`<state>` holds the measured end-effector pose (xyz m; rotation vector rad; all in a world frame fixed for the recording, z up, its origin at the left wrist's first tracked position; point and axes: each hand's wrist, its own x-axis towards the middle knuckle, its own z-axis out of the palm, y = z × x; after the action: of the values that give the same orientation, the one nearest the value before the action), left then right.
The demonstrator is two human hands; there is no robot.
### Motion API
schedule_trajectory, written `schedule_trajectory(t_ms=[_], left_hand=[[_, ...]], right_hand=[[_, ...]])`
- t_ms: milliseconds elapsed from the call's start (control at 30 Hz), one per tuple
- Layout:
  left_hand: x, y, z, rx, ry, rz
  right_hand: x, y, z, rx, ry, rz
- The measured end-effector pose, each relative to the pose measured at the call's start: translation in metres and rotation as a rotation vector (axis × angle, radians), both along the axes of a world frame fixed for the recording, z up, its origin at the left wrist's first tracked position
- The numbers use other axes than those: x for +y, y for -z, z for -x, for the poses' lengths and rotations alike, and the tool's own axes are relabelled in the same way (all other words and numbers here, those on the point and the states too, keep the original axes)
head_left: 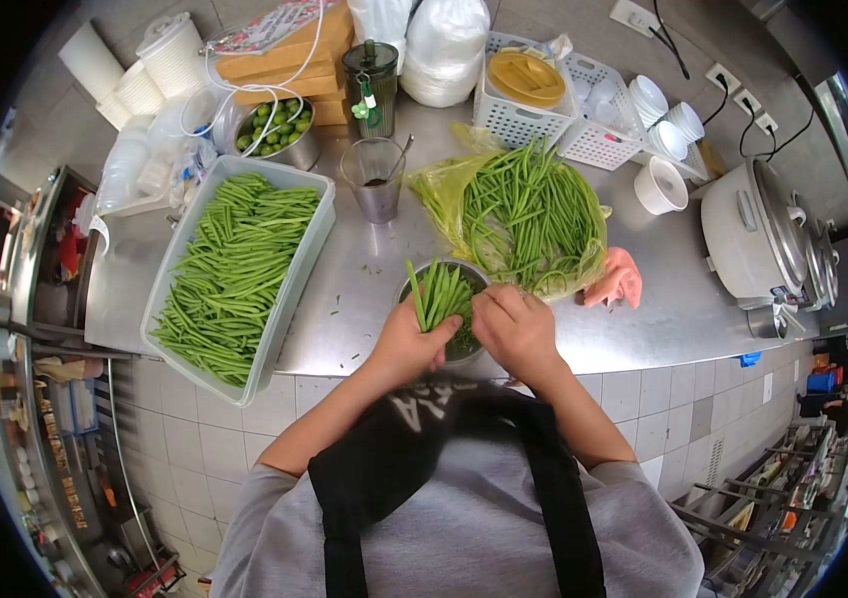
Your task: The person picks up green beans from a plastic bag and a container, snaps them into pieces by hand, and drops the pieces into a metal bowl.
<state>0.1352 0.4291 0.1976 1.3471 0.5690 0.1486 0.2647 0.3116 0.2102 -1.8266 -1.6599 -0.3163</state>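
My left hand [412, 341] grips a small bunch of green beans [434, 292] that stand up over a small metal bowl [422, 278] at the counter's front edge. My right hand [513, 324] is curled beside them, fingers at the bean ends above the bowl. Behind the bowl a heap of green beans [528, 214] lies on an open yellow plastic bag [441, 194]. To the left, a long clear plastic tub [294, 281] is filled with green beans [234, 269].
On the steel counter [663, 309]: a pink cloth [619, 279], a glass with a spoon [376, 179], a metal bowl of limes [277, 128], white baskets [553, 110], white cups [661, 184], stacked bowls and a rice cooker [758, 239] at the right.
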Motion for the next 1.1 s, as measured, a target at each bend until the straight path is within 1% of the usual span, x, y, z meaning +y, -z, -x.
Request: schedule_trajectory(t_ms=[67, 167, 267, 300, 400, 500, 600, 700, 800, 900, 1000, 1100], left_hand=[[0.000, 0.003, 0.000, -0.014, 0.012, -0.003], [0.000, 0.004, 0.000, -0.025, 0.005, 0.006], [-0.001, -0.002, 0.000, -0.003, -0.012, 0.005], [-0.001, -0.002, 0.000, 0.000, -0.005, 0.004], [0.000, -0.001, -0.001, -0.003, 0.015, -0.006], [0.000, 0.001, -0.001, -0.004, 0.017, -0.023], [0.000, 0.002, 0.000, 0.005, 0.023, -0.021], [0.000, 0.001, 0.001, 0.005, 0.043, -0.026], [0.002, -0.001, 0.001, 0.022, 0.049, -0.012], [0.002, 0.004, 0.003, 0.035, 0.043, 0.005], [0.002, 0.005, 0.002, 0.013, 0.063, -0.007], [0.001, 0.003, 0.001, 0.000, 0.073, -0.024]], right_hand=[[0.004, 0.007, 0.001, 0.194, -0.019, -0.099], [0.003, 0.022, -0.001, 0.890, 0.088, -0.148], [0.000, 0.005, 0.001, 0.810, 0.043, -0.079], [0.000, -0.004, 0.003, 0.639, 0.014, -0.043], [0.002, 0.005, -0.004, 0.120, -0.082, -0.095], [-0.001, -0.003, -0.001, -0.124, -0.049, 0.022], [-0.001, -0.004, -0.001, -0.167, -0.049, 0.074], [0.002, 0.009, 0.001, 0.087, -0.029, 0.042], [0.001, 0.011, 0.005, 0.746, 0.009, 0.040], [0.002, 0.009, 0.002, 0.916, 0.074, 0.008], [0.002, -0.011, 0.006, 0.695, 0.048, 0.045], [0.003, -0.001, 0.001, 0.444, -0.025, -0.017]])
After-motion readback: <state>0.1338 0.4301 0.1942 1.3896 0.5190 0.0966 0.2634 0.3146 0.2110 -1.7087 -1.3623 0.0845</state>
